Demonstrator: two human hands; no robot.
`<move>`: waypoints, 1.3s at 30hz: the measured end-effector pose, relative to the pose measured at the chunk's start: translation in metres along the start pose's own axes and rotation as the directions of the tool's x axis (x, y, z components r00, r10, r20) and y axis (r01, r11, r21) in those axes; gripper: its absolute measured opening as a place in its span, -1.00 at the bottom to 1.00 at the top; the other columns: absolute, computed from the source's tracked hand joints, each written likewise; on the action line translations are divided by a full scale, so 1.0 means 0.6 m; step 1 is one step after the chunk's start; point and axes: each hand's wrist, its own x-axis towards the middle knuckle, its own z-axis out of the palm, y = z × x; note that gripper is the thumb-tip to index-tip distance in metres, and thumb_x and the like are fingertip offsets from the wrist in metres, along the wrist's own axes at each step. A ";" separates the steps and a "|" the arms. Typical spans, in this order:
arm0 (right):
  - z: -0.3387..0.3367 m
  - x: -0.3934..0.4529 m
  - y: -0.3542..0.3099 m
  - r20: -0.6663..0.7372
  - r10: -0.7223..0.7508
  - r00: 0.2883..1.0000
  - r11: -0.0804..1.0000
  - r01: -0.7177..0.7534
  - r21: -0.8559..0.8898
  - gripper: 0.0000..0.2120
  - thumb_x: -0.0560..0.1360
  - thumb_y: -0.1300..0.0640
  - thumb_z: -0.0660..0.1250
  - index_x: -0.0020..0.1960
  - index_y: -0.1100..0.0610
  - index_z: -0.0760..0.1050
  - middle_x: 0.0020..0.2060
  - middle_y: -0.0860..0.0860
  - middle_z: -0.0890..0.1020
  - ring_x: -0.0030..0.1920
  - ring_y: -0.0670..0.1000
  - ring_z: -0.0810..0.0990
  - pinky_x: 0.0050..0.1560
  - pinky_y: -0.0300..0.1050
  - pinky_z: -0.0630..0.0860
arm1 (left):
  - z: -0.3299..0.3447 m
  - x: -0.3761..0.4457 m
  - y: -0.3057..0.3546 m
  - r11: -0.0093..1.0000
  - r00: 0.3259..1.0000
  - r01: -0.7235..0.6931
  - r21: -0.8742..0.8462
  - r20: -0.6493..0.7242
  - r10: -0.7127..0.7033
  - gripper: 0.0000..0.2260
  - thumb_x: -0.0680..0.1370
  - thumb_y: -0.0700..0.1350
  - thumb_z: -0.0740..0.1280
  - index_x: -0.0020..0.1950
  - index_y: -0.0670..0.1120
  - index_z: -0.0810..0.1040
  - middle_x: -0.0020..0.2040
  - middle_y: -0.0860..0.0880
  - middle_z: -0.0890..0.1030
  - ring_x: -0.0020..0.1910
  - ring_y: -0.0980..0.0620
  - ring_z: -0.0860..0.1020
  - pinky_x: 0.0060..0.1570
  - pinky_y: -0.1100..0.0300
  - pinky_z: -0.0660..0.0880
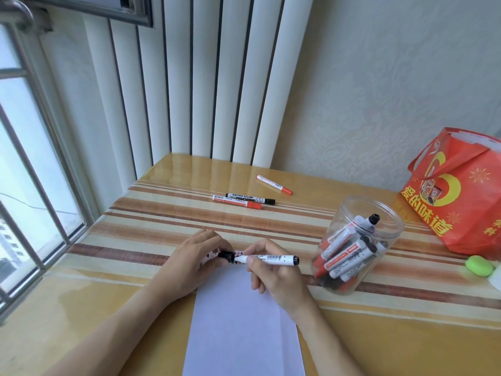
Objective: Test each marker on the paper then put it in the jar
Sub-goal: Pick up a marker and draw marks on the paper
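A white sheet of paper (238,316) lies on the table in front of me, with scribbled ink marks along its far edge. My right hand (276,278) grips a white-barrelled black marker (273,259) lying level above that far edge. My left hand (195,261) pinches the marker's black cap (226,255) at its left end. A clear plastic jar (357,242) stands to the right and holds several red and black markers. Three more markers lie further back: a red one (237,202), a black one (250,198) beside it, and another red one (273,184).
A red gift bag (458,194) stands at the far right, with a small green object (479,265) in front of it. A window with metal bars (32,169) runs along the left. White radiator pipes (211,85) rise behind the striped table (151,221).
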 end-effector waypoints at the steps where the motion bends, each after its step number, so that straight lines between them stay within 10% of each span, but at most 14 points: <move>1: 0.002 -0.001 0.000 0.016 -0.002 1.000 1.000 0.002 -0.030 -0.87 0.53 0.02 0.40 0.02 0.05 0.60 -0.30 0.27 0.58 -0.36 0.09 0.57 -0.34 -0.07 0.47 | 0.000 0.000 0.001 1.000 1.000 -0.008 -0.008 0.010 0.008 -0.91 0.61 -0.01 0.36 0.10 0.13 0.57 0.01 0.25 0.52 0.04 0.16 0.50 0.00 0.23 0.45; 10: 0.002 -0.001 -0.010 -0.019 0.038 0.999 0.995 -0.036 0.094 -0.79 0.59 -0.03 0.28 0.07 0.05 0.60 -0.21 0.10 0.69 -0.32 0.25 0.66 -0.33 -0.07 0.51 | -0.004 -0.002 0.010 0.997 1.000 -0.024 -0.071 -0.017 0.023 -0.89 0.62 -0.10 0.39 0.08 0.08 0.51 -0.02 0.22 0.53 -0.02 0.13 0.53 -0.05 0.13 0.50; 14: -0.015 0.007 0.000 -0.132 -0.012 0.991 1.000 0.010 -0.014 -0.82 0.54 0.13 0.48 -0.09 0.17 0.50 -0.33 0.13 0.60 -0.45 0.17 0.60 -0.41 -0.11 0.43 | 0.002 -0.005 0.000 0.999 0.999 0.036 -0.031 -0.021 -0.036 -0.76 0.59 -0.19 0.39 0.12 0.12 0.46 -0.02 0.23 0.56 -0.08 0.13 0.53 -0.11 0.09 0.51; 21: -0.009 0.009 0.020 -0.025 -0.217 0.976 0.852 0.177 -0.493 -0.83 0.52 0.19 0.48 0.01 -0.02 0.54 -0.09 -0.15 0.63 -0.12 -0.07 0.60 -0.14 -0.23 0.50 | 0.016 0.000 -0.015 0.994 0.994 0.094 0.054 -0.057 -0.091 -0.87 0.56 -0.05 0.35 0.08 0.06 0.63 -0.09 0.20 0.55 -0.11 0.18 0.51 -0.15 0.22 0.43; 35: -0.007 0.005 0.023 -0.056 -0.156 0.986 0.829 0.100 -0.550 -0.79 0.57 -0.10 0.46 -0.11 0.02 0.57 -0.36 -0.25 0.56 -0.33 -0.17 0.50 -0.31 -0.31 0.29 | 0.010 -0.002 -0.014 0.999 0.995 -0.030 0.022 -0.092 0.032 -0.87 0.52 0.07 0.41 -0.03 0.07 0.69 -0.16 0.22 0.61 -0.13 0.18 0.51 -0.15 0.24 0.46; 39: -0.005 0.007 0.008 -0.086 -0.341 0.936 0.797 0.240 -0.554 -0.91 0.57 0.09 0.47 -0.08 0.06 0.58 -0.20 -0.19 0.59 -0.14 -0.14 0.57 -0.13 -0.31 0.41 | 0.009 0.002 -0.011 0.999 0.993 -0.031 0.017 -0.113 0.033 -0.82 0.55 0.14 0.39 0.00 0.07 0.67 -0.17 0.27 0.54 -0.12 0.25 0.48 -0.11 0.41 0.36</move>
